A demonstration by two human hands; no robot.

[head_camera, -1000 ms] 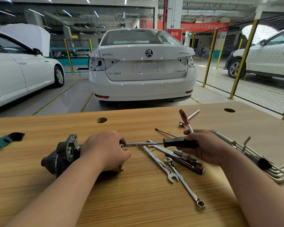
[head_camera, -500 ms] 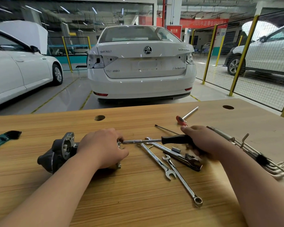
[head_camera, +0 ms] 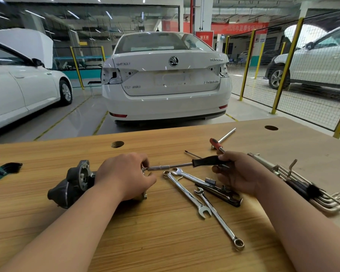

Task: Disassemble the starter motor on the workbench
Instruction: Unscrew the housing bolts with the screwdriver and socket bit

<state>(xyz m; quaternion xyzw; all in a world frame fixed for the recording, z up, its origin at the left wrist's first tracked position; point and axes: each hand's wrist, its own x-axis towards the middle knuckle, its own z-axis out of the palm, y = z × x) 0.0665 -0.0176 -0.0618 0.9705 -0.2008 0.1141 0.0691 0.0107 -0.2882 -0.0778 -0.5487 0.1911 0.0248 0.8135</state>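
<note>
On the light wooden workbench (head_camera: pixel 161 244), the closest things are two long silver combination spanners (head_camera: pixel 217 214). They lie crossed over each other, between the two forearms. Just behind them, to the left, the dark grey metal starter motor (head_camera: pixel 71 185) lies on its side on the bench, with its round flange towards the left. The left hand (head_camera: pixel 124 175) covers the motor's right end, and its fingers are curled around the body and grip it. The right hand (head_camera: pixel 241 173) pinches the black handle of a driver with a silver shaft (head_camera: pixel 205 161) between the fingers and the thumb. The shaft runs to the left, and its tip meets the motor's end at the left fingertips. A bundle of silver hex keys (head_camera: pixel 304 187) lies to the right of that hand. Further back lies a red-handled tool (head_camera: pixel 216 143). Beyond the bench stands a white car (head_camera: pixel 165 81).
</note>
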